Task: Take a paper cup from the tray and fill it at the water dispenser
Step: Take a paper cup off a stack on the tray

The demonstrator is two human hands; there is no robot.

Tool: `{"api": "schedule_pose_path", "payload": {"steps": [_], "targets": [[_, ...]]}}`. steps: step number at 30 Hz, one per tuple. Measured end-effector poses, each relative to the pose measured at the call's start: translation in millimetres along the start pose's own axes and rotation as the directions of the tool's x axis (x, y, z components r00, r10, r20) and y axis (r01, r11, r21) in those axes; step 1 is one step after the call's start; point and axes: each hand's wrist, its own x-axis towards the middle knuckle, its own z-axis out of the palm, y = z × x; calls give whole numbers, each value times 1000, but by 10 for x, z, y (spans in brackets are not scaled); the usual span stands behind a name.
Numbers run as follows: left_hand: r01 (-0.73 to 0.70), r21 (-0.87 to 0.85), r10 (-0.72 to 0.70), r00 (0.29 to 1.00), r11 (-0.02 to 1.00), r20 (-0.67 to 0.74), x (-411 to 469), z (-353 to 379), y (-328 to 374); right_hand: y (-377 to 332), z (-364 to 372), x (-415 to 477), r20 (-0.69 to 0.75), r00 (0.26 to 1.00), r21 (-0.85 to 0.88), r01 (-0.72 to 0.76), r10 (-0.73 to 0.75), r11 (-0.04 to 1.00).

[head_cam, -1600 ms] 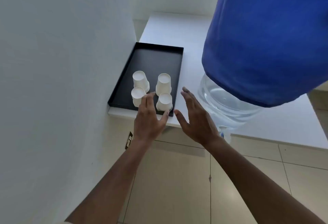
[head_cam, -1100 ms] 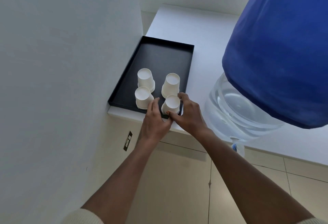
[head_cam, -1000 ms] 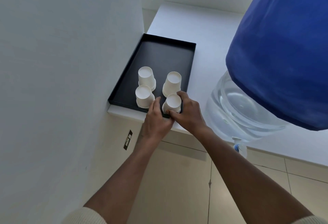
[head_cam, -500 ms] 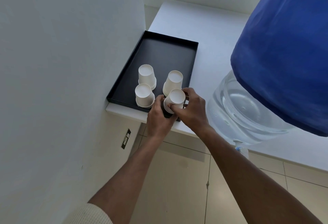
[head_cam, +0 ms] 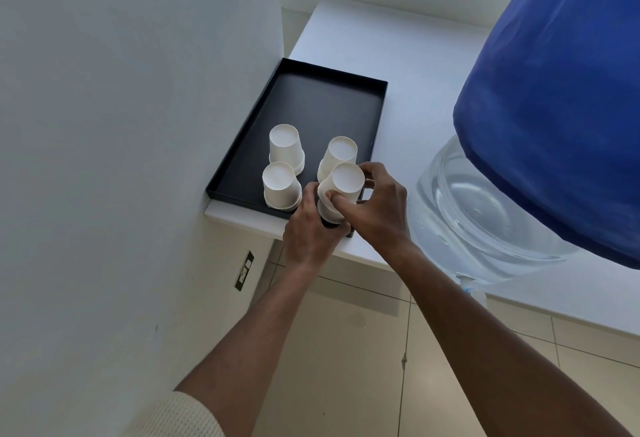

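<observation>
A black tray [head_cam: 311, 104] lies on the white counter against the left wall, with upside-down white paper cups on it in small stacks. My right hand [head_cam: 377, 208] grips the top cup [head_cam: 346, 178] of the near-right stack and holds it raised and tilted. My left hand [head_cam: 308, 229] clasps the lower cups [head_cam: 329, 211] of that same stack at the tray's near edge. Three other stacks [head_cam: 281, 185] stand upside down behind and to the left. The water dispenser's clear bottle [head_cam: 478, 215] under a blue cover [head_cam: 561, 97] stands close on the right.
A white wall [head_cam: 121, 125] closes off the left side right beside the tray. The white counter [head_cam: 363, 38] runs back past the tray. A small tap [head_cam: 467, 289] shows under the bottle. Below the counter are beige floor tiles and a wall socket [head_cam: 244, 270].
Both hands reached from below the counter edge to the near-right stack and closed on it. The top cup has since risen and tilted away from the cups beneath it.
</observation>
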Motion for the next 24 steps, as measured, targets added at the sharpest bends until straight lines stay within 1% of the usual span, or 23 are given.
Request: {"api": "schedule_pose_path", "payload": {"steps": [7,10,12,17,19,20,21,22,23,24], "targets": [[14,18,-14,1000,1000,14,2,2,-2,-50,-69,-16,3,1000,32,6,-6,999],[10,17,-10,1000,1000,15,-18,-26,11,-87,-145,-55,-23,1000,68,15,-14,998],[-20,-7,20,1000,1000,8,-53,-55,-3,-121,-217,-90,-49,999,97,24,-19,995],[-121,-74,115,990,990,-82,-216,-170,-16,-202,-452,-256,-80,995,185,65,-51,981],[-146,-95,131,980,985,-148,-293,-221,-4,-198,-539,-369,-82,995,228,72,-55,971],[-137,-137,114,980,981,-164,-334,-258,20,-185,-580,-441,-84,995,251,74,-54,965],[-99,-208,67,986,973,-156,-369,-290,40,-165,-606,-513,-85,995,271,69,-47,960],[-21,-310,-14,994,951,-112,-415,-324,72,-146,-639,-594,-85,996,284,59,-37,957],[107,-427,-126,992,898,-17,-467,-350,107,-123,-671,-680,-84,996,288,48,-25,956],[274,-531,-245,961,802,127,-523,-386,165,-92,-703,-770,-82,996,286,41,-18,957]]}}
